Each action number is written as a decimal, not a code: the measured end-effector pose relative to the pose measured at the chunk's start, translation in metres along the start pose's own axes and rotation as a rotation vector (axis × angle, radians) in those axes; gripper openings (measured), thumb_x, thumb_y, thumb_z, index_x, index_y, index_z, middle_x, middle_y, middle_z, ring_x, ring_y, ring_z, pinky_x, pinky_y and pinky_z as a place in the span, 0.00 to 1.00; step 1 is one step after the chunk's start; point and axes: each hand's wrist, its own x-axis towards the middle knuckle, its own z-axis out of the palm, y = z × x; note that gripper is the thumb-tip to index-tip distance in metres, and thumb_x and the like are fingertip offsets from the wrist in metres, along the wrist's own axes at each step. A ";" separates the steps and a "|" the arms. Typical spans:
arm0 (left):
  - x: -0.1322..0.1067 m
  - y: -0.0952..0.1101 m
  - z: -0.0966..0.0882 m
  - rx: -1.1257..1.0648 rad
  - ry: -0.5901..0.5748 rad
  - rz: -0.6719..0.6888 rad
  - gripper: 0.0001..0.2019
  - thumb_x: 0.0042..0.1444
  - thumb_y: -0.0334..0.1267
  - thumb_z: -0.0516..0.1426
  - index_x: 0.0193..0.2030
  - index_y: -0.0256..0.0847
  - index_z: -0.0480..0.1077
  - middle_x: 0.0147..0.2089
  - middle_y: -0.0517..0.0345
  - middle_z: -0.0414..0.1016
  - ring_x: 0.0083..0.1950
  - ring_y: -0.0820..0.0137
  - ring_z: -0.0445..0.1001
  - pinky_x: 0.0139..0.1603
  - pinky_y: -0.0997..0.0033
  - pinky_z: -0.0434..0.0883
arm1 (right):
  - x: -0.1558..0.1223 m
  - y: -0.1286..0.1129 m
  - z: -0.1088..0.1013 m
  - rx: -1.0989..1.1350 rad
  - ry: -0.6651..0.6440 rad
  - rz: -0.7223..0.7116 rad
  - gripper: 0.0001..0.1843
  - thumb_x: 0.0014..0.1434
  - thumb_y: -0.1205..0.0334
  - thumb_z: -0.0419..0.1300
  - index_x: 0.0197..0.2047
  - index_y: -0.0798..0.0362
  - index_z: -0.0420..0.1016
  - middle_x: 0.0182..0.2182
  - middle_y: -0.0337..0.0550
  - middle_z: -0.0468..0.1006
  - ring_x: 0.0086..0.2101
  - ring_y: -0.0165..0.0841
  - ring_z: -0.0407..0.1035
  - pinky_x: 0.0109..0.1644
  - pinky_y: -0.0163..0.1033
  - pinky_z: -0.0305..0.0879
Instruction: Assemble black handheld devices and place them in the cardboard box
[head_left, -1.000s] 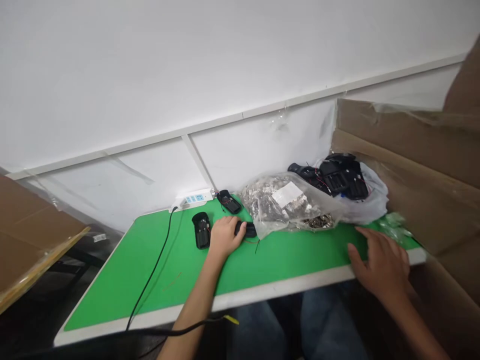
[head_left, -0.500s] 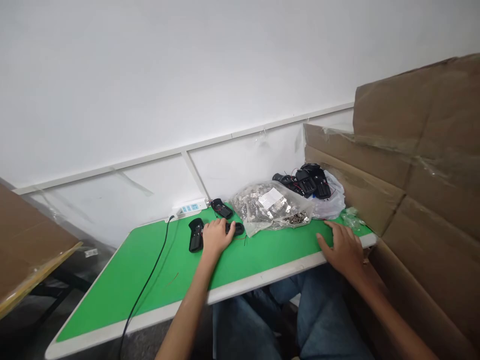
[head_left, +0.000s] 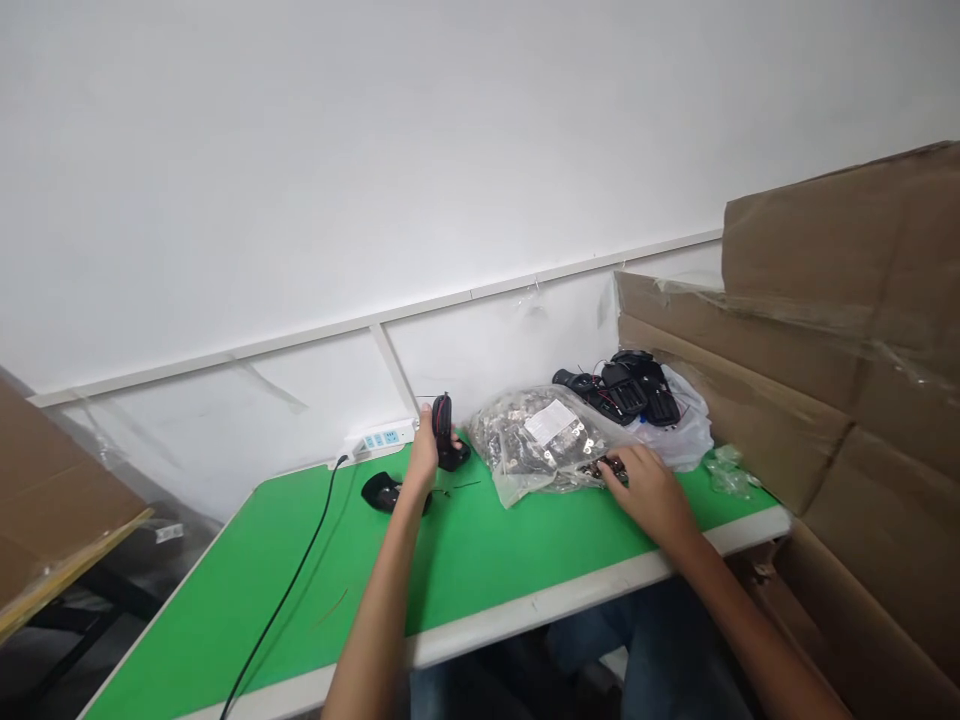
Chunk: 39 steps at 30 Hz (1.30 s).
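My left hand (head_left: 424, 447) is closed around a black plastic housing with a red wire (head_left: 442, 418), held on edge just above the green table top. Another black housing (head_left: 382, 492) lies on the table beside my left wrist, partly hidden by it. A further black housing (head_left: 454, 457) rests right behind the held one. My right hand (head_left: 646, 492) is at the open end of a clear plastic bag (head_left: 517, 483) full of shiny metal pieces. Its thumb and fingers close on small metal pieces (head_left: 613, 466) there; the fingertips are partly hidden.
A white power strip (head_left: 386, 437) with a black cable (head_left: 307, 552) sits at the back of the green table (head_left: 262, 560). More black housings (head_left: 637, 388) are heaped on a white plastic bag (head_left: 694, 420). Cardboard (head_left: 847, 370) walls the right side. Crumpled clear plastic (head_left: 729, 472) lies near it.
My left hand has lifted a black housing off the table and turned it on edge. My right hand has moved left from the table's right edge to the bag of metal pieces.
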 end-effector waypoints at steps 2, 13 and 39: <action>0.003 0.002 0.012 -0.255 -0.108 -0.105 0.36 0.65 0.72 0.44 0.31 0.41 0.73 0.25 0.52 0.74 0.28 0.63 0.76 0.32 0.65 0.73 | -0.002 0.002 0.007 0.017 0.033 -0.003 0.13 0.73 0.54 0.55 0.43 0.52 0.77 0.40 0.51 0.80 0.42 0.46 0.74 0.46 0.49 0.70; -0.014 -0.016 0.039 -0.720 -0.453 -0.330 0.17 0.64 0.49 0.61 0.45 0.34 0.77 0.31 0.55 0.76 0.31 0.71 0.77 0.32 0.73 0.76 | -0.016 0.010 0.000 0.163 0.018 -0.066 0.17 0.75 0.48 0.53 0.46 0.50 0.76 0.42 0.48 0.80 0.45 0.43 0.75 0.52 0.49 0.71; -0.034 -0.025 0.035 -0.622 -0.435 -0.245 0.09 0.58 0.32 0.67 0.44 0.35 0.76 0.37 0.52 0.82 0.31 0.70 0.79 0.33 0.73 0.78 | -0.009 -0.005 -0.032 0.283 0.059 0.313 0.21 0.59 0.38 0.60 0.39 0.46 0.81 0.30 0.43 0.83 0.29 0.45 0.78 0.35 0.51 0.75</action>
